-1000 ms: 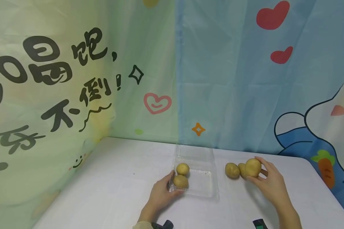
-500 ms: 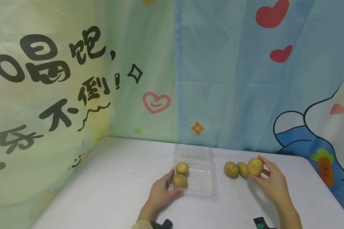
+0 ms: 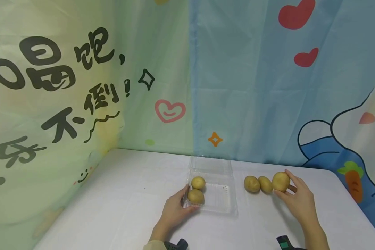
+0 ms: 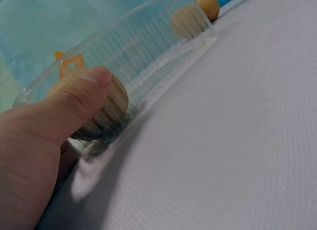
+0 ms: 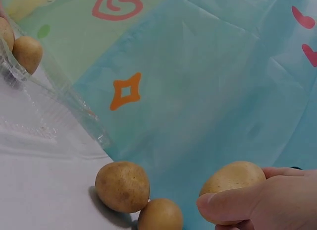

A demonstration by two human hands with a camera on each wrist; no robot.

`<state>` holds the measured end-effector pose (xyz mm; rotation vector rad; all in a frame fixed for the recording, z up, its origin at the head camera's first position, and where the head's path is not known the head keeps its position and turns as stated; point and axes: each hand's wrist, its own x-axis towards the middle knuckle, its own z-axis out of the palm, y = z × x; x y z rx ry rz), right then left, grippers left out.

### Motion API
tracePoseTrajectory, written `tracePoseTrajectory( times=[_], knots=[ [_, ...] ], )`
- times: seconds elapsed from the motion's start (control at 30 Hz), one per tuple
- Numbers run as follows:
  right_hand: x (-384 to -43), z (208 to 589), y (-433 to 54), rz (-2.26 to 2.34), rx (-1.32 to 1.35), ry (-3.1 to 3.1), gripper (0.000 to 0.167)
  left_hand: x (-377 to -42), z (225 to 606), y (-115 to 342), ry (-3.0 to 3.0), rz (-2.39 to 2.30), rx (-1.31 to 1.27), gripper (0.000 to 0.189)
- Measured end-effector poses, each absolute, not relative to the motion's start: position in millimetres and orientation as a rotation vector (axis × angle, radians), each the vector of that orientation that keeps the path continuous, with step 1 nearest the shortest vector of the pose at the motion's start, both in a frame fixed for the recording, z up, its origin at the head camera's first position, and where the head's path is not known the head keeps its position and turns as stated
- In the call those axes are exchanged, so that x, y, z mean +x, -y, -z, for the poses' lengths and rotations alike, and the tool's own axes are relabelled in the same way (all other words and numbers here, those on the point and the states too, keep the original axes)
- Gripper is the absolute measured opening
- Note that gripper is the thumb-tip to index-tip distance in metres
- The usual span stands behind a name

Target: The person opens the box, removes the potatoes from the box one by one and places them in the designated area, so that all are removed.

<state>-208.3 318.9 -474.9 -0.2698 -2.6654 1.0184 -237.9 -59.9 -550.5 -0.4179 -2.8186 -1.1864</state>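
Note:
My left hand (image 3: 176, 207) grips the near left corner of a clear plastic clamshell box (image 3: 217, 199), its thumb along the front wall in the left wrist view. Two potatoes lie in the box's left side, a smaller one (image 3: 198, 183) behind a larger one (image 3: 196, 197). At the right, my right hand (image 3: 300, 198) holds a round potato (image 3: 281, 181) between thumb and fingers, raised off the table. Just left of it, two more potatoes rest side by side on the table, a larger one (image 5: 122, 186) and a smaller one (image 5: 161, 216).
The box's lid (image 3: 210, 166) is folded back toward the curtain (image 3: 225, 86) behind the table. A white cloth covers the table (image 3: 122, 201). Dark wrist straps (image 3: 176, 244) show at the bottom of the head view.
My right hand has shifted slightly right with the potato, widening its distance from the two on the table. My left hand keeps its grip on the box. The head view has tilted slightly.

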Motion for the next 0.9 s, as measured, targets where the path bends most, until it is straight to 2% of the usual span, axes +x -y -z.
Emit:
tracePoseTrajectory(
  times=[0.9],
  knots=[
    [-216.9, 505.5, -330.5, -1.131, -0.501, 2.649, 0.086, -238.0, 550.0, 61.0, 2.834, 1.187, -0.409, 0.091]
  ],
)
